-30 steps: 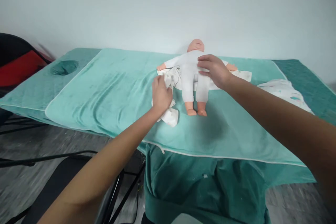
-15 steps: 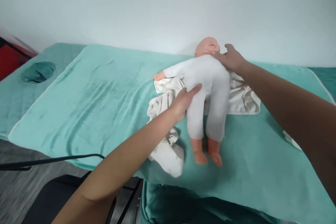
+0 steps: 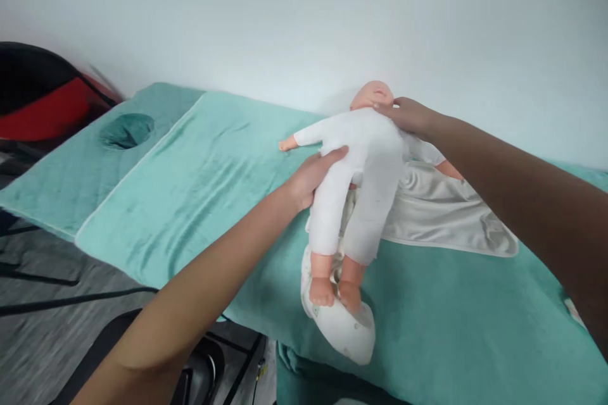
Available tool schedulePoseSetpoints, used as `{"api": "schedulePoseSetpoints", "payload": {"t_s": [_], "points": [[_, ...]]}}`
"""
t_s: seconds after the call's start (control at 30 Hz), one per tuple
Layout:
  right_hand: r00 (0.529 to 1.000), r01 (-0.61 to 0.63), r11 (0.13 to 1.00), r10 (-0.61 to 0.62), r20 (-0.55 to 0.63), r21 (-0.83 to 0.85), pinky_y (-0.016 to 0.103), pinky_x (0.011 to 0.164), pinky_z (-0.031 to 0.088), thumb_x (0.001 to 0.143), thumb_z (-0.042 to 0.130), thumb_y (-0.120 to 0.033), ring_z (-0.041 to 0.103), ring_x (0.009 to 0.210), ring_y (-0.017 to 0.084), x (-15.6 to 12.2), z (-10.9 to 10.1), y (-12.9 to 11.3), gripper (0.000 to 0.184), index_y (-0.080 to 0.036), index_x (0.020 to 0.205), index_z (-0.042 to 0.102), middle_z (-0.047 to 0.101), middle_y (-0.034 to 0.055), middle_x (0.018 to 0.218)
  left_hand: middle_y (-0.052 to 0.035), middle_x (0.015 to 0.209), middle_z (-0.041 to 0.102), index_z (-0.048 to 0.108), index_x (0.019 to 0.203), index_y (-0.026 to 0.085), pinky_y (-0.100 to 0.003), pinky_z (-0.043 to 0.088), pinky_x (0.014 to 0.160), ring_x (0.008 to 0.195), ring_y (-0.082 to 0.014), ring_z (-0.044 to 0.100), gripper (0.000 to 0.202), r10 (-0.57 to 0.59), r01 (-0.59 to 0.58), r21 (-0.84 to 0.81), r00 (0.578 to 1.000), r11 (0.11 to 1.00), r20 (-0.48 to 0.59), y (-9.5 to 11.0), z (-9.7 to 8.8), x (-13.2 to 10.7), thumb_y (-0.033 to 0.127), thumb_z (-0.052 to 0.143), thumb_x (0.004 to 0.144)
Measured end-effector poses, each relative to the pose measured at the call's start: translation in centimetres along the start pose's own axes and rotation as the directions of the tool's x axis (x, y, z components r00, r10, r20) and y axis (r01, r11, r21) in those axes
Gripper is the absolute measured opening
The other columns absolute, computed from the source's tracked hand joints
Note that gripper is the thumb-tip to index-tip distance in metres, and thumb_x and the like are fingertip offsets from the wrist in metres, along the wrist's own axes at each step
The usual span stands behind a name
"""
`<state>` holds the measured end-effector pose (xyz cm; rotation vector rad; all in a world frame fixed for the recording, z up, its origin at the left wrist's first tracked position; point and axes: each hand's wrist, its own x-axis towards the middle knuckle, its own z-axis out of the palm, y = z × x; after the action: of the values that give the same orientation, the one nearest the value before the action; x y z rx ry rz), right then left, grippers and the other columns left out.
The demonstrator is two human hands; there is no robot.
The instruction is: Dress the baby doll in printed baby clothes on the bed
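A baby doll (image 3: 363,139) in a white suit lies face up, its head by the wall and its bare feet toward me. My left hand (image 3: 311,178) is closed round the doll's hip and upper thigh, thumb on top and fingers passing underneath. At the neck and shoulder, my right hand (image 3: 408,116) holds the doll from the side, with most of its fingers hidden behind it. Under the doll spreads a pale printed baby garment (image 3: 441,218). One footed leg of it (image 3: 349,335) shows beneath the doll's feet.
A green plush cover (image 3: 190,177) lies over a padded table with a face hole (image 3: 127,131) at the left end. Behind is a white wall (image 3: 294,25). A red and black chair (image 3: 47,107) stands far left, and a black seat (image 3: 109,354) sits below my left arm.
Both hands have shifted the doll leftward across the garment, so its legs now lie over the footed leg. Its far arm has come into view. My view has turned somewhat.
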<state>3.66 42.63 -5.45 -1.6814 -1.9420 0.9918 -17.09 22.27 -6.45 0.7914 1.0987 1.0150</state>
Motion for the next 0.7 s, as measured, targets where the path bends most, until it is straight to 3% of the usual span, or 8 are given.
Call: {"api": "schedulePoseSetpoints", "payload": {"t_s": [0.07,0.17,0.27,0.33,0.43,0.53,0.63,0.7], "points": [[0.999,0.036,0.999,-0.036,0.017,0.041,0.061,0.101,0.053,0.073,0.073,-0.075,0.062,0.121,0.040,0.8,2.8,-3.1,0.089,-0.018,0.138,0.054,0.058,0.0232,0.142,-0.0147,0.094,0.078,0.067,0.116,0.014,-0.053,0.060,0.081,0.088,-0.0326,0.074,0.050,-0.001,0.003,0.034,0.999,0.999,-0.054,1.0,-3.5,-0.8,0.057,0.063,0.090],[0.986,0.153,0.975,-0.162,0.047,0.159,0.061,0.108,0.049,0.072,0.079,-0.069,0.060,0.124,0.040,1.3,7.6,-7.6,0.076,-0.016,0.124,0.061,0.062,0.0220,0.135,-0.0124,0.088,0.078,0.067,0.114,0.015,-0.054,0.058,0.081,0.084,-0.0305,0.072,0.052,-0.025,0.034,0.060,0.990,0.998,-0.142,1.7,-9.3,-1.9,0.060,0.064,0.088],[0.939,0.279,0.893,-0.330,0.093,0.352,0.056,0.110,0.049,0.074,0.083,-0.056,0.060,0.126,0.037,1.5,12.0,-11.2,0.052,-0.019,0.107,0.065,0.069,0.0160,0.123,-0.0121,0.084,0.076,0.068,0.109,0.015,-0.057,0.056,0.086,0.086,-0.0313,0.071,0.053,-0.030,0.055,0.100,0.970,0.993,-0.241,1.9,-14.7,-2.8,0.063,0.065,0.086],[0.916,0.304,0.838,-0.388,0.104,0.453,0.054,0.110,0.050,0.074,0.085,-0.049,0.059,0.128,0.036,1.6,14.3,-12.9,0.045,-0.021,0.102,0.065,0.070,0.0130,0.120,-0.0119,0.082,0.076,0.069,0.107,0.015,-0.061,0.054,0.089,0.087,-0.0321,0.070,0.054,-0.027,0.063,0.117,0.958,0.991,-0.286,2.0,-17.3,-3.1,0.064,0.065,0.086],[0.901,0.311,0.789,-0.422,0.100,0.529,0.054,0.109,0.050,0.072,0.086,-0.043,0.056,0.133,0.035,2.1,16.6,-14.3,0.044,-0.022,0.103,0.064,0.069,0.0109,0.122,-0.0110,0.081,0.076,0.070,0.106,0.015,-0.062,0.053,0.093,0.085,-0.0308,0.070,0.055,-0.020,0.057,0.112,0.950,0.992,-0.313,1.7,-19.4,-3.4,0.065,0.065,0.085],[0.890,0.335,0.794,-0.443,0.105,0.507,0.054,0.111,0.048,0.071,0.086,-0.046,0.052,0.137,0.035,2.7,17.6,-14.0,0.053,-0.022,0.111,0.063,0.067,0.0104,0.129,-0.0099,0.082,0.076,0.070,0.106,0.016,-0.060,0.054,0.095,0.085,-0.0295,0.070,0.056,-0.016,0.048,0.100,0.953,0.994,-0.303,0.8,-20.1,-3.3,0.067,0.064,0.086],[0.932,0.273,0.889,-0.339,0.128,0.367,0.056,0.112,0.047,0.067,0.087,-0.054,0.054,0.135,0.035,3.5,17.1,-11.8,0.072,-0.022,0.124,0.058,0.063,0.0134,0.137,-0.0105,0.091,0.076,0.070,0.107,0.016,-0.056,0.055,0.095,0.093,-0.0298,0.071,0.058,0.013,0.026,0.122,0.950,0.992,-0.311,0.0,-20.8,-3.2,0.069,0.061,0.086],[0.960,0.191,0.949,-0.234,0.155,0.250,0.055,0.107,0.051,0.068,0.085,-0.058,0.061,0.126,0.033,3.6,15.5,-9.4,0.083,-0.023,0.135,0.051,0.064,0.0154,0.136,-0.0127,0.101,0.076,0.069,0.107,0.016,-0.054,0.056,0.094,0.098,-0.0310,0.070,0.054,0.132,-0.017,0.252,0.883,0.968,-0.450,0.1,-21.3,-3.2,0.065,0.065,0.084]]}}
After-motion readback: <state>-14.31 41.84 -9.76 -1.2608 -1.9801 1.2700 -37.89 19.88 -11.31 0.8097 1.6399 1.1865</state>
